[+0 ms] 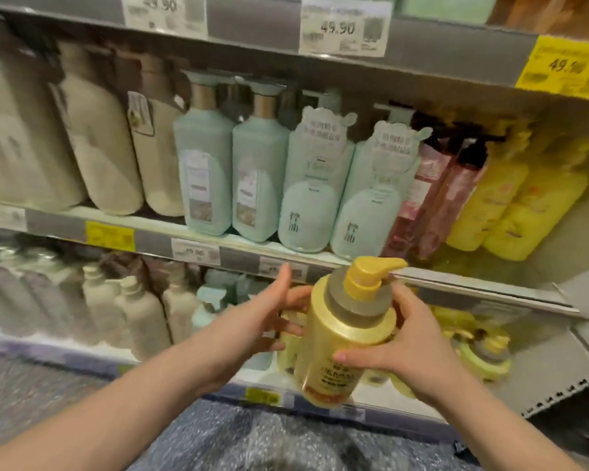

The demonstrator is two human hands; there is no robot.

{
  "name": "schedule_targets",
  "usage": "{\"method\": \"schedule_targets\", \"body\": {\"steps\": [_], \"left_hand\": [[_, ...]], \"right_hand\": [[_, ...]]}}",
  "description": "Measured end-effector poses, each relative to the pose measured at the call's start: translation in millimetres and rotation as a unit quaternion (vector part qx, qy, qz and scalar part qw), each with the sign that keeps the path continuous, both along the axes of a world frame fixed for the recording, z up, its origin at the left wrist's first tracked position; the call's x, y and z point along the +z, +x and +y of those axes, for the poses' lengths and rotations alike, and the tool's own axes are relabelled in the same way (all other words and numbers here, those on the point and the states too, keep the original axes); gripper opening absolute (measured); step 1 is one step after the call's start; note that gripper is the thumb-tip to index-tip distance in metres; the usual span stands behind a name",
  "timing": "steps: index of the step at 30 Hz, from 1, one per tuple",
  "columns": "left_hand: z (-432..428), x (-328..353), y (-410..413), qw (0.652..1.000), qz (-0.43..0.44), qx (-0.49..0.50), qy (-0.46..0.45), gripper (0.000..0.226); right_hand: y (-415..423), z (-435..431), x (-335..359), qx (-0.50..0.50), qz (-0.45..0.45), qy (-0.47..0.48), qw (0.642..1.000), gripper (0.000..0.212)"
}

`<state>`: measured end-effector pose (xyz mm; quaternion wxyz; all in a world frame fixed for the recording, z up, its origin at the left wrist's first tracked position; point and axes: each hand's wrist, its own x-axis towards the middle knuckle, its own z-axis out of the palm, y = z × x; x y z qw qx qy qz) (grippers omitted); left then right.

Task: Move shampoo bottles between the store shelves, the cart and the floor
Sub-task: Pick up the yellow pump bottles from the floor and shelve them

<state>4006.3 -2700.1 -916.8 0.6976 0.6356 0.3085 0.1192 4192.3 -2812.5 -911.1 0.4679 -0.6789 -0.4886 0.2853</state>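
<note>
Our right hand (412, 348) wraps thumb & fingers round the shoulder of a gold pump shampoo bottle (340, 338). Left hand (262, 321), fingers spread and straight, sits at the bottle's left side; contact unclear thru blur. Bottle hangs near-upright, pump up, nozzle pointing right, base toward the bottom shelf (555, 372), w/ yellow bottles (483, 355) just right and farther. We judge the next move goes down & away.

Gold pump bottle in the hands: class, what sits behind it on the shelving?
Behind the gold pump bottle, pale yellow bottles sit on the lower shelf, with a yellow price tag on its rail. The bottle and right hand cover whatever is directly behind.
</note>
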Motion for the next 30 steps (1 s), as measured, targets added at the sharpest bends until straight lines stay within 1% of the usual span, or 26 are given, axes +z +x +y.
{"method": "schedule_targets", "body": {"steps": [3, 4, 8, 11, 13, 15, 17, 18, 19, 20, 25, 28, 30], "left_hand": [[5.4, -36.9, -46.8, 0.997, 0.032, 0.047, -0.062, 0.072], [7.5, -50.1, -61.6, 0.994, 0.039, 0.053, -0.086, 0.072], [23.0, -114.6, -122.5, 0.974, 0.067, 0.096, -0.195, 0.084], [29.2, -164.6, -156.8, 0.953, 0.094, 0.130, -0.258, 0.093], [27.9, -197.5, -176.1, 0.945, 0.117, 0.139, -0.272, 0.097], [25.8, -224.9, -192.0, 0.939, 0.132, 0.144, -0.282, 0.099], [22.7, -246.3, -204.4, 0.934, 0.142, 0.156, -0.288, 0.098], [21.4, -254.3, -208.2, 0.932, 0.145, 0.162, -0.291, 0.098], [20.4, -262.7, -211.8, 0.929, 0.147, 0.168, -0.296, 0.098], [19.3, -270.9, -215.3, 0.925, 0.148, 0.176, -0.301, 0.098], [17.6, -300.9, -227.2, 0.917, 0.159, 0.190, -0.312, 0.106], [16.4, -310.1, -234.3, 0.915, 0.154, 0.196, -0.316, 0.100], [15.9, -312.2, -236.7, 0.916, 0.153, 0.191, -0.317, 0.097]], "right_hand": [[-37.7, 23.1, -45.2, 0.052, 0.012, -0.050, 0.997, 0.083], [-50.6, 30.5, -61.4, 0.070, 0.017, -0.065, 0.995, 0.083], [-106.9, 58.9, -134.7, 0.157, 0.042, -0.134, 0.978, 0.083], [-141.2, 72.3, -195.9, 0.193, 0.050, -0.185, 0.962, 0.079], [-161.9, 78.1, -234.8, 0.204, 0.036, -0.214, 0.955, 0.076], [-177.5, 83.7, -267.2, 0.208, 0.012, -0.234, 0.949, 0.080], [-192.8, 89.1, -296.7, 0.214, -0.033, -0.248, 0.944, 0.098], [-199.3, 91.0, -309.3, 0.215, -0.043, -0.250, 0.943, 0.108], [-205.1, 92.4, -319.6, 0.214, -0.048, -0.253, 0.942, 0.114], [-210.7, 92.8, -325.6, 0.214, -0.048, -0.252, 0.942, 0.115], [-226.7, 89.3, -346.5, 0.209, -0.050, -0.248, 0.945, 0.105], [-232.8, 86.6, -352.6, 0.209, -0.073, -0.265, 0.938, 0.106], [-230.5, 88.2, -353.2, 0.229, -0.076, -0.277, 0.930, 0.103]]}}
